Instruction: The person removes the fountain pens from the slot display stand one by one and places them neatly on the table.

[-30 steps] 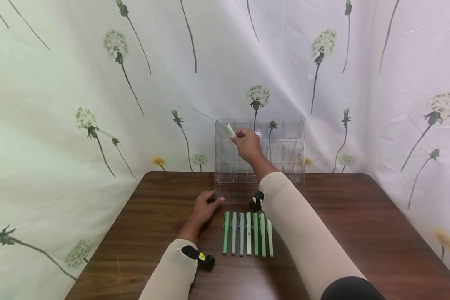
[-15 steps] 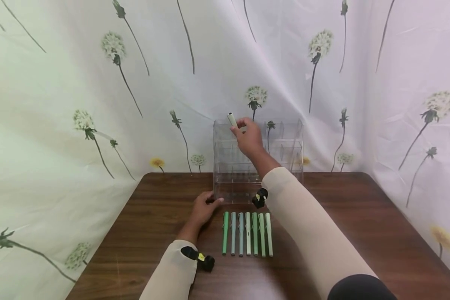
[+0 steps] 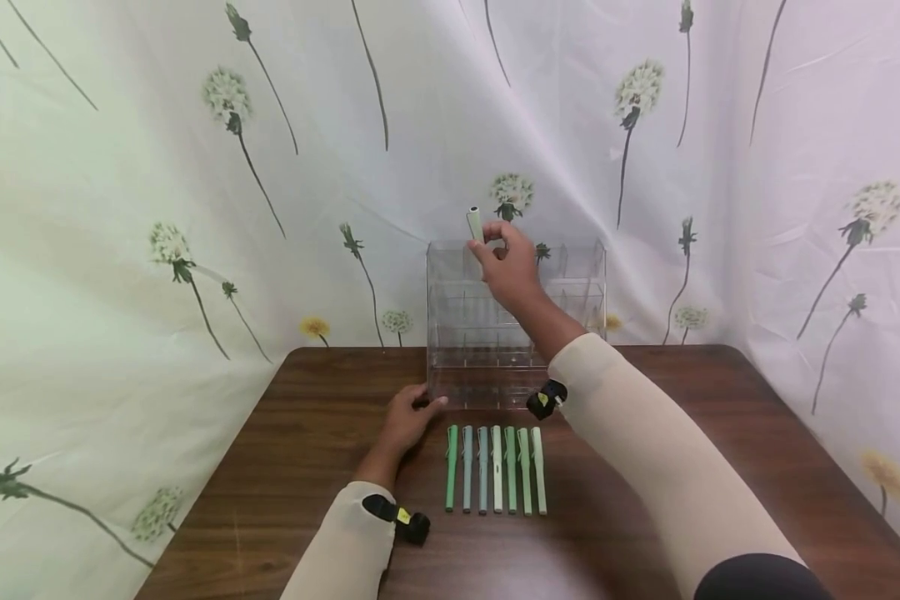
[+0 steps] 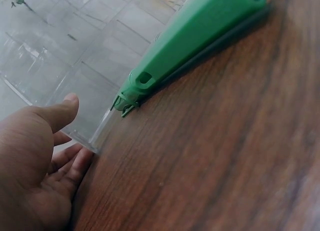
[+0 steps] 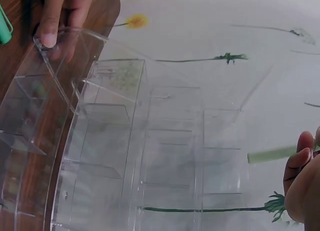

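Between thumb and fingers, my right hand (image 3: 512, 265) pinches a pale green pen (image 3: 475, 223), its end pointing up. The hand is above the top tier of a clear tiered organizer (image 3: 441, 354). In the right wrist view, the pen (image 5: 272, 154) is apart from the clear walls. At the organizer's front left corner, my left hand (image 3: 407, 421) grips it, thumb in front and fingers round the side. Several pens (image 3: 497, 471) in green, blue-grey and pale shades lie side by side before the organizer. The left wrist view shows the bright green pen (image 4: 185, 38) close up.
Everything stands on a brown wooden table (image 3: 645, 467). Behind it hangs a pale curtain (image 3: 307, 167) printed with dandelions, close to the organizer's back. Clear dividers (image 5: 105, 106) split the organizer's tiers into compartments.
My right hand has risen and moved slightly right with the pale green pen, which now stands more upright. The left hand and the row of pens have stayed in place.
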{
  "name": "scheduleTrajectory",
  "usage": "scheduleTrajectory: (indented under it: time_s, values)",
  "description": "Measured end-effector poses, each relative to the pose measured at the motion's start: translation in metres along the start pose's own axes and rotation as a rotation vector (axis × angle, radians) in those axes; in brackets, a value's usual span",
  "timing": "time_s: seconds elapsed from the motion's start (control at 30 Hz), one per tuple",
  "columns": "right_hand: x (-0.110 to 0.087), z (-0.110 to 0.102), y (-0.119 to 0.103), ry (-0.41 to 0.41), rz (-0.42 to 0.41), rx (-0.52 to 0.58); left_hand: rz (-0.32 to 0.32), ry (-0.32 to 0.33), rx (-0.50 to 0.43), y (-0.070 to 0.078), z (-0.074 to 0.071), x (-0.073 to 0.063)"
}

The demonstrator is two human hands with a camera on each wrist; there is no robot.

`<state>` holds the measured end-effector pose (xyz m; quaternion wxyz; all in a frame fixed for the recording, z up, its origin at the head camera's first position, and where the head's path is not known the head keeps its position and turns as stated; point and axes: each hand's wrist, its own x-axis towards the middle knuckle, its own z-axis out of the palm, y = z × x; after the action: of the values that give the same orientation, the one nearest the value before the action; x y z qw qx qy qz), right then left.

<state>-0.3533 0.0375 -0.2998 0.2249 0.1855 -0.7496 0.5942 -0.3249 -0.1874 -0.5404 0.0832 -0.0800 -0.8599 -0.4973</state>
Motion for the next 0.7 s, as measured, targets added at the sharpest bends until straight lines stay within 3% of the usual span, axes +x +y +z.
scheduleTrajectory:
  time_s: [0.3,0.7]
  values:
    - [-0.024,-0.020,0.000,-0.037,-0.038,0.037,0.002,-0.004,-0.011,0.000,0.001,-0.002]
    - [-0.063,-0.048,0.021,-0.152,0.082,0.135,0.008,0.004,-0.009,0.001,0.001,-0.001]
